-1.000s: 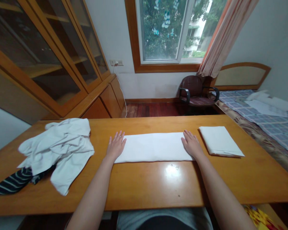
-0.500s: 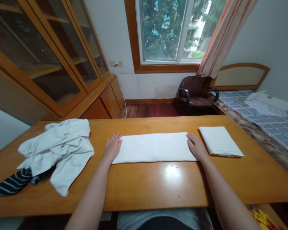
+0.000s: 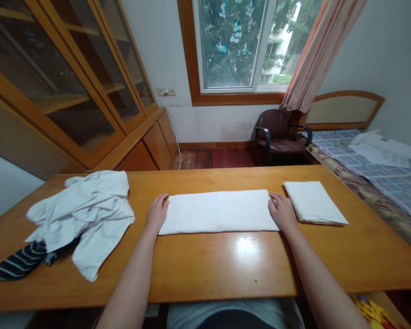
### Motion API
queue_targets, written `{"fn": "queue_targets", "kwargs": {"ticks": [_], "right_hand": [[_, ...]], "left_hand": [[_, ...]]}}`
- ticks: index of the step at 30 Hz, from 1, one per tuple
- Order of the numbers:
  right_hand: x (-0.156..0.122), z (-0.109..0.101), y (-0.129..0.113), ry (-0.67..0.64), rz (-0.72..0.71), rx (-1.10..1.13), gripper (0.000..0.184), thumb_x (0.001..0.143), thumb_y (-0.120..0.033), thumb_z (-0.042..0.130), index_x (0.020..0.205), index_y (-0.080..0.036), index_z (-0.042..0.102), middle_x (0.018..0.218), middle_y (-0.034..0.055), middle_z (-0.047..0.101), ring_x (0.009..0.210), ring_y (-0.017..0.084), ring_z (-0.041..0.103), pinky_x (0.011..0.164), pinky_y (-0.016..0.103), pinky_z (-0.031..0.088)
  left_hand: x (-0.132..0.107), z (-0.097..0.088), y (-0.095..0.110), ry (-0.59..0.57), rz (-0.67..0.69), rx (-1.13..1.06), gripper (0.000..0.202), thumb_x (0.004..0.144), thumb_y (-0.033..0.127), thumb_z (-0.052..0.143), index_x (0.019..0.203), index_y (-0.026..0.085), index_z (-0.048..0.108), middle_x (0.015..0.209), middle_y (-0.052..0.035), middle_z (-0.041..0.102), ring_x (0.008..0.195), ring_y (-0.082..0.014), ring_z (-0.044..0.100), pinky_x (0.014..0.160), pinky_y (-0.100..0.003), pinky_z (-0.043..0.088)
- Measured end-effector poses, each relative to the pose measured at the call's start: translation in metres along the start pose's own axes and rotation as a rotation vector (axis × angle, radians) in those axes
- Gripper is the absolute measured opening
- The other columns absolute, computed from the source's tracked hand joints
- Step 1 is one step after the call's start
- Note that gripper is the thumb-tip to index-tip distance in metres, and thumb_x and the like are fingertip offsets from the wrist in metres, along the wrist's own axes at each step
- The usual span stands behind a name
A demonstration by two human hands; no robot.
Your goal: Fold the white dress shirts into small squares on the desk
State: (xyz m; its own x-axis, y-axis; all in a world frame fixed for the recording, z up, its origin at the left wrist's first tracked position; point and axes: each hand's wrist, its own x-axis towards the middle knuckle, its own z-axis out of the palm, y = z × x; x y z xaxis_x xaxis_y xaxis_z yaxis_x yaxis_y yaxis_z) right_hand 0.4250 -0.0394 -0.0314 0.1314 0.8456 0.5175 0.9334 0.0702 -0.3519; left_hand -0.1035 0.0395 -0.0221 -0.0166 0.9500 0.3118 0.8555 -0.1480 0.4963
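A long folded white cloth [image 3: 219,211] lies flat across the middle of the wooden table [image 3: 205,265]. My left hand [image 3: 156,212] sits at the cloth's left end, fingers curled down over its edge. At the right end my right hand [image 3: 282,211] does the same, fingers bent and closed on the short edge. Both forearms reach in from the near side of the table.
A neatly folded white cloth [image 3: 313,201] lies just right of my right hand. A heap of crumpled white garments [image 3: 84,214] over a dark striped piece [image 3: 18,262] fills the table's left. Beyond are a cabinet [image 3: 71,91], a chair [image 3: 279,132] and a bed [image 3: 380,169].
Both hands slid outward from lying flat on the cloth to its two short ends. Their fingers have curled over the edges. The cloth looks smoother and has not shifted.
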Motion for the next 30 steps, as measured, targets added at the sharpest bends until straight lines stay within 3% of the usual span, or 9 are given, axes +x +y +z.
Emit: {"fn": "queue_targets", "kwargs": {"ticks": [5,9,15,19,22,26,30], "right_hand": [[-0.001,-0.002,-0.005,0.014,0.015,-0.157,0.033,0.093,-0.03,0.048,0.114,-0.013,0.068,0.108,0.0159,0.068,0.099,0.03,0.057,0.092,0.043,0.045],[-0.004,-0.007,-0.014,0.018,0.08,-0.278,0.036,0.094,-0.034,0.049,0.116,-0.012,0.067,0.106,0.0172,0.065,0.092,0.029,0.058,0.085,0.041,0.046],[-0.011,-0.014,-0.024,-0.022,0.198,-0.329,0.042,0.095,-0.039,0.048,0.121,-0.012,0.064,0.101,0.0169,0.062,0.086,0.028,0.059,0.078,0.039,0.048],[-0.014,-0.016,-0.025,-0.06,0.184,-0.302,0.042,0.094,-0.04,0.05,0.124,-0.013,0.063,0.103,0.0172,0.062,0.091,0.03,0.059,0.082,0.042,0.049],[-0.013,-0.019,-0.033,-0.097,0.191,-0.315,0.043,0.093,-0.04,0.052,0.125,-0.013,0.062,0.108,0.0193,0.062,0.095,0.032,0.059,0.082,0.044,0.049],[-0.013,-0.025,-0.053,-0.094,0.176,-0.322,0.041,0.093,-0.037,0.052,0.126,-0.015,0.062,0.125,0.0216,0.058,0.104,0.035,0.056,0.085,0.048,0.049],[-0.014,-0.024,-0.076,-0.07,0.028,-0.199,0.038,0.094,-0.034,0.051,0.123,-0.012,0.064,0.132,0.0219,0.055,0.12,0.037,0.05,0.101,0.053,0.043]], "left_hand": [[-0.004,-0.012,-0.004,0.086,-0.099,-0.102,0.035,0.083,0.03,0.051,0.113,0.018,0.065,0.119,-0.0126,0.066,0.115,-0.0276,0.062,0.108,-0.046,0.046],[-0.012,-0.021,-0.002,0.08,-0.18,-0.174,0.036,0.083,0.036,0.051,0.111,0.018,0.066,0.111,-0.0115,0.067,0.106,-0.0265,0.065,0.103,-0.045,0.05],[-0.036,-0.032,0.012,-0.037,-0.153,-0.046,0.045,0.083,0.04,0.051,0.118,0.016,0.064,0.107,-0.0119,0.066,0.093,-0.0252,0.067,0.097,-0.044,0.052],[-0.05,-0.039,0.026,-0.106,-0.175,0.122,0.052,0.086,0.047,0.047,0.123,0.013,0.062,0.1,-0.0126,0.066,0.101,-0.0299,0.066,0.098,-0.046,0.05],[-0.054,-0.043,0.033,-0.191,-0.24,0.097,0.062,0.085,0.053,0.05,0.128,0.009,0.057,0.095,-0.0128,0.068,0.101,-0.0321,0.066,0.094,-0.046,0.051],[-0.054,-0.048,0.036,-0.305,-0.314,-0.031,0.067,0.079,0.053,0.062,0.13,0.011,0.053,0.113,-0.0185,0.069,0.105,-0.0346,0.067,0.092,-0.046,0.051],[-0.055,-0.048,0.037,-0.326,-0.339,-0.222,0.071,0.073,0.047,0.069,0.132,0.013,0.049,0.129,-0.0204,0.064,0.113,-0.0346,0.065,0.096,-0.046,0.05]]}}
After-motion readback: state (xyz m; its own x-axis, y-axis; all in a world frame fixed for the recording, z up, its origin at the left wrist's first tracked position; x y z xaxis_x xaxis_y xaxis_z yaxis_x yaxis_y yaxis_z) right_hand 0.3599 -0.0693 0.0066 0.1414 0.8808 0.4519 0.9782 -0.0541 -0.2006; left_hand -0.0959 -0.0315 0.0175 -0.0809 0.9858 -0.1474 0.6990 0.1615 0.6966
